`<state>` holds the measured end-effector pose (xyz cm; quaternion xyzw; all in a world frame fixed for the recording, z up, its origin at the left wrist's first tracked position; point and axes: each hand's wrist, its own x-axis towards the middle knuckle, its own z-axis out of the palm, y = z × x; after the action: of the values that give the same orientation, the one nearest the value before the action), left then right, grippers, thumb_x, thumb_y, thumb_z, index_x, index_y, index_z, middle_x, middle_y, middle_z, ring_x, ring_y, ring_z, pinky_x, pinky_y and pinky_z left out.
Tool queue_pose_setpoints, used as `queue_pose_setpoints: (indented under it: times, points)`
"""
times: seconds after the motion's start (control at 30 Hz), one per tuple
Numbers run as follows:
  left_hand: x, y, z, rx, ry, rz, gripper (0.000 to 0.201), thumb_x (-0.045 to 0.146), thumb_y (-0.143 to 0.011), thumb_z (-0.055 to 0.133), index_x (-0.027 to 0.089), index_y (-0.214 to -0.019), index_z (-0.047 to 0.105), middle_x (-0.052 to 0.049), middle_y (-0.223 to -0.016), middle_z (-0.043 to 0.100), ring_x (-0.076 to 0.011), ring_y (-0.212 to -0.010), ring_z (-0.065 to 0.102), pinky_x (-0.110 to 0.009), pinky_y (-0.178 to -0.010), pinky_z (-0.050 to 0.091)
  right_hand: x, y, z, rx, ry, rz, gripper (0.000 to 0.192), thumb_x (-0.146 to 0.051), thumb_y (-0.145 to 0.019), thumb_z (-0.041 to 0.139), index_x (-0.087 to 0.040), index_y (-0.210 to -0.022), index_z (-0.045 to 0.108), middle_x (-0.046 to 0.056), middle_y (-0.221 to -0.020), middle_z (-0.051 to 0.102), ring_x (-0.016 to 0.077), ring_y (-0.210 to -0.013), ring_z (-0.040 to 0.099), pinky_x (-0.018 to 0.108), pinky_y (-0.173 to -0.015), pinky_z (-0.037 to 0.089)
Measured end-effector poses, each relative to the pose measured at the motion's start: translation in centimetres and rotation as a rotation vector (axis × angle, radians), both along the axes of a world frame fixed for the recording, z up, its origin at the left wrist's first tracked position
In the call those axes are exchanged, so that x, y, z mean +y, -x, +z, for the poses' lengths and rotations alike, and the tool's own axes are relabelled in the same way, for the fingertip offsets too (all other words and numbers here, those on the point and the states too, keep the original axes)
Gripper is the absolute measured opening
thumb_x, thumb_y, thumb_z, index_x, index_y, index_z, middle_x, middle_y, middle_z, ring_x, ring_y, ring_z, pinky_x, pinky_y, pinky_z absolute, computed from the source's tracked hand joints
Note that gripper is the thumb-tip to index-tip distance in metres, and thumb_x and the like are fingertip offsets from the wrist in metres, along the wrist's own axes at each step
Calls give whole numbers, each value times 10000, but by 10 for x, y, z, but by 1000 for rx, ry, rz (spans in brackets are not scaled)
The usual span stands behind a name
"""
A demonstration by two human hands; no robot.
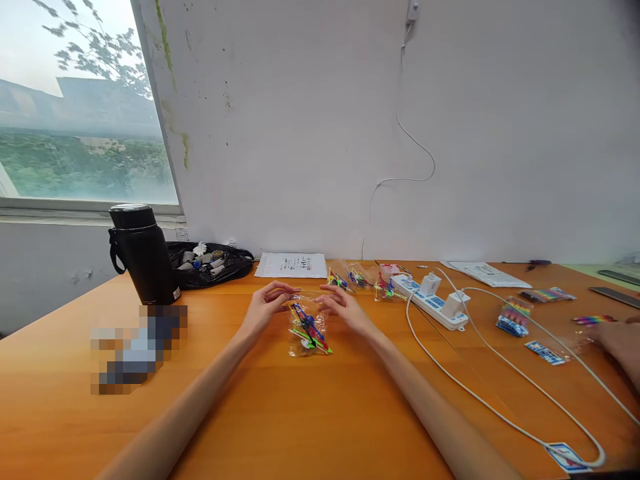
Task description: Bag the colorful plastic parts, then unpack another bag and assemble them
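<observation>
A small clear plastic bag (pixel 309 333) with blue, yellow, red and green plastic parts in it is in front of me, at the middle of the wooden table (pixel 300 413). At its upper left my left hand (pixel 269 305) has its thumb and fingers closed on the bag's edge. My right hand (pixel 346 308) pinches the opposite upper corner, its fingers bent inward. Between the two hands the bag's top edge runs as a thin, nearly straight line. The exact grip of the fingertips is too small to make out.
Behind lie similar bags (pixel 357 277), a white packet (pixel 291 265) and a white power strip (pixel 433 301) with looping cables. A black flask (pixel 145 257) and black plastic bag (pixel 217 263) stand left. Another person's hand (pixel 617 340) is at far right near colourful packs (pixel 514 317).
</observation>
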<state>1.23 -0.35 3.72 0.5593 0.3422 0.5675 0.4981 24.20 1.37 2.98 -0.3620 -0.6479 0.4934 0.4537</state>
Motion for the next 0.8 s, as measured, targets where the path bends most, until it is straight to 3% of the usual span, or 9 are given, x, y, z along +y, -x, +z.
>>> queue_pose_setpoints:
  times: [0.1,0.27,0.43,0.6,0.8]
  points:
    - [1,1,-1,-8,-20,32,297,430,-787,722,178,-929,657,-130,-1157,720,-275,-1084,658,-368,-841,544,-9,4,-1,-46,126,161,663,-520,-762,747,-222,-1299,500,109,-1179,688,215,-1028,675,377,-920,520]
    - [3,4,0,-7,-35,57,255,416,-821,681,191,-937,644,-128,-1240,683,-282,-1195,593,-345,-834,535,-17,9,-5,-125,123,274,742,-431,-692,835,-205,-1315,501,105,-1158,706,235,-1059,670,395,-976,493]
    - [3,3,1,-69,-14,-4,306,368,-845,660,236,-1119,617,-103,-1413,565,-272,-1308,498,-348,-912,511,-11,8,-8,-131,72,208,667,-447,-697,824,-187,-1255,567,115,-1152,710,257,-1051,677,409,-957,505]
    - [6,-3,-8,-100,68,-92,429,359,-829,688,244,-1224,566,-113,-1476,485,-291,-1352,460,-397,-986,488,-4,4,-6,-65,42,102,639,-446,-709,813,-199,-1247,575,115,-1178,704,257,-1057,677,415,-958,509]
    - [-5,-17,-16,-19,123,-319,491,377,-818,726,272,-1260,540,-110,-1461,502,-300,-1280,544,-449,-993,497,1,5,-6,61,5,22,618,-425,-686,826,-205,-1210,583,120,-1221,685,259,-1125,650,409,-1000,496]
